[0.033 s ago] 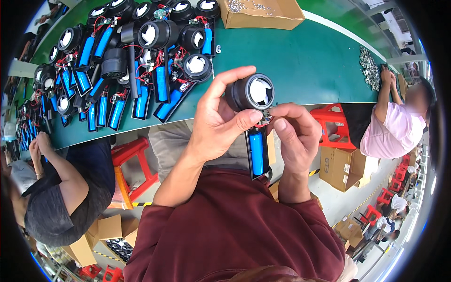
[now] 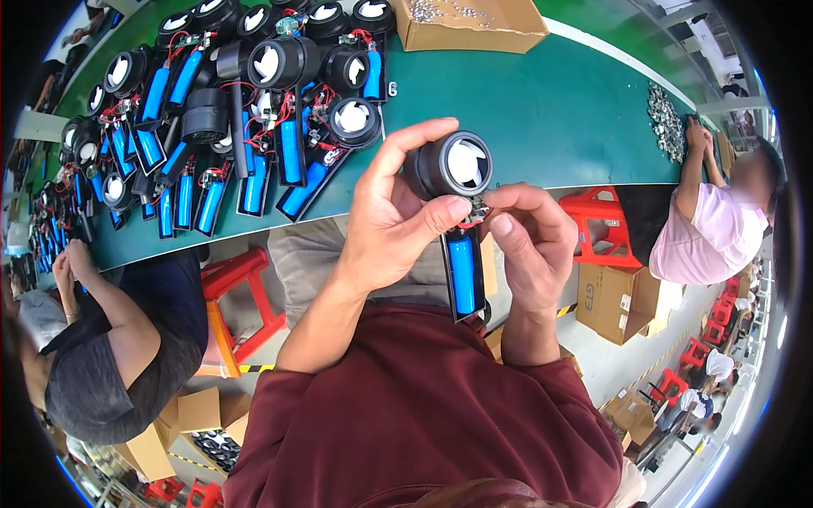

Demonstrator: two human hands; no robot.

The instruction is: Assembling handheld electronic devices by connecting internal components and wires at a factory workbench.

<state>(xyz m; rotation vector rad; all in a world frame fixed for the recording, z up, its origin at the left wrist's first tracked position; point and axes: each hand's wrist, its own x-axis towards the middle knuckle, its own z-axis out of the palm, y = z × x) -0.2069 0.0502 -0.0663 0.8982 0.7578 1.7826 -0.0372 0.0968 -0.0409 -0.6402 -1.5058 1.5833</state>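
Observation:
My left hand [image 2: 394, 224] is wrapped round the black round head of a handheld fan [image 2: 434, 169], its thumb pressing the lower rim. White blades show inside the head. Below hangs the open black handle with a blue battery [image 2: 462, 275] in it. Between head and handle sits a small circuit board [image 2: 477, 208] with red wires. My right hand [image 2: 538, 245] has its index finger and thumb bent in at this board's right edge, pinching there. The exact contact is partly hidden by the fingertips.
Many similar open fan units [image 2: 288, 144] lie heaped on the green table [image 2: 517, 118] at the left. A cardboard tray [image 2: 474, 30] with small metal parts stands at the back; a pile of metal parts [image 2: 666, 123] lies far right. Co-workers sit on both sides, near red stools [image 2: 597, 224].
The fan and my left hand have shifted very slightly to the left. My right hand stays at the circuit board, its thumb moved a touch left.

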